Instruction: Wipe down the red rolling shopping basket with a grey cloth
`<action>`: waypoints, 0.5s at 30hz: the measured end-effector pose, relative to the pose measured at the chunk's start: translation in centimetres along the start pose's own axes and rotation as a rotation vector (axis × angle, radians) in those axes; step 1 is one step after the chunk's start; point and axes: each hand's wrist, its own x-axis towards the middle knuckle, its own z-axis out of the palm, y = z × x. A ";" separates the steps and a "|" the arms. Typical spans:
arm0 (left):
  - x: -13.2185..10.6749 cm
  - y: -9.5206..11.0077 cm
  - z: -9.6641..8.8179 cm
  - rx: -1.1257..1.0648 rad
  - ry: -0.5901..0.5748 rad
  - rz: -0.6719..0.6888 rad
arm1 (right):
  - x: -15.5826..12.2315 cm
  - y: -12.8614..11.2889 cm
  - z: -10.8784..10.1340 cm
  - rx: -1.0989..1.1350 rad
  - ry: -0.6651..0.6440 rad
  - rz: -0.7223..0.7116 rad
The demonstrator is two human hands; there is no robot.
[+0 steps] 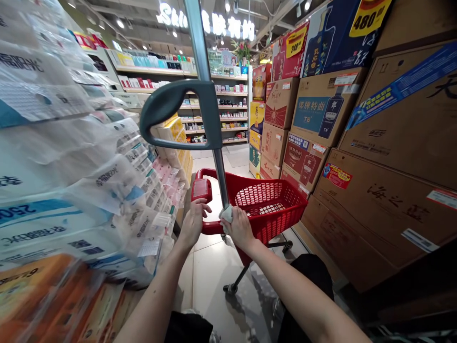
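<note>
A red plastic shopping cart (271,220) on castors stands in front of me, its basket of open lattice. From it rises a metal pole (221,178) with a dark grey loop handle (178,83). My left hand (193,223) is closed around the cart's red front bar, just below a small red block (202,189). My right hand (239,226) presses a crumpled whitish cloth (227,215) against the foot of the pole, where it meets the bar. Part of the cloth is hidden under the fingers.
Plastic-wrapped tissue packs (64,157) are piled on the left, above orange packages (53,290). Stacked cardboard cartons (385,205) line the right side, some with yellow price signs (296,42). Shelves of small goods (228,105) stand at the back, beyond the tiled floor (209,276).
</note>
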 end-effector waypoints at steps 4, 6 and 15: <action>0.1 -0.4 0.1 0.274 -0.063 0.096 | -2.0 5.0 -1.5 -0.072 -0.084 -0.106; 0.2 -0.5 0.2 0.393 -0.078 0.139 | -3.2 7.7 -2.4 -0.155 -0.099 -0.095; 0.7 -0.9 0.9 0.693 -0.121 0.340 | -2.9 4.6 -1.7 -0.075 -0.115 -0.072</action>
